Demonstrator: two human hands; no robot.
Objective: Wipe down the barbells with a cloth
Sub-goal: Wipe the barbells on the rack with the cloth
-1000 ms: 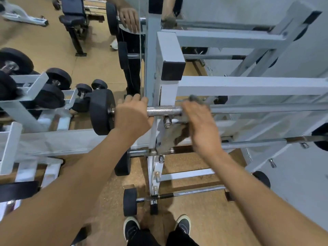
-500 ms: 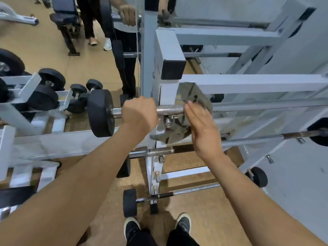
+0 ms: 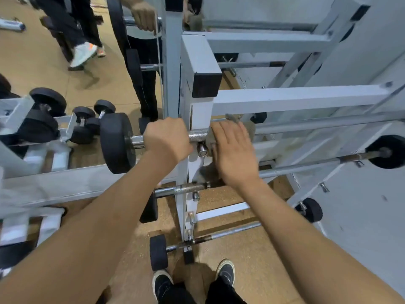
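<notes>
A chrome barbell [image 3: 198, 134] with black end plates lies across the white rack [image 3: 285, 98] at about waist height. My left hand [image 3: 167, 139] is closed around its knurled shaft, just right of the left plate [image 3: 116, 145]. My right hand [image 3: 233, 154] lies flat, fingers together, pressing a grey cloth [image 3: 247, 128] against the bar beside the rack's upright. Most of the cloth is hidden under the hand; a corner hangs below at the upright.
Two more barbells [image 3: 306, 164] [image 3: 219, 235] rest on lower pegs of the rack. A dumbbell rack [image 3: 54, 126] stands to the left. A mirror [image 3: 140, 62] behind the rack reflects my arms, and another person's legs [image 3: 81, 49] are in it. My shoes [image 3: 225, 272] are on the brown floor.
My right hand has flattened over the cloth and pressed it down around the bar; the cloth was bunched higher against the upright before. My left hand keeps its grip.
</notes>
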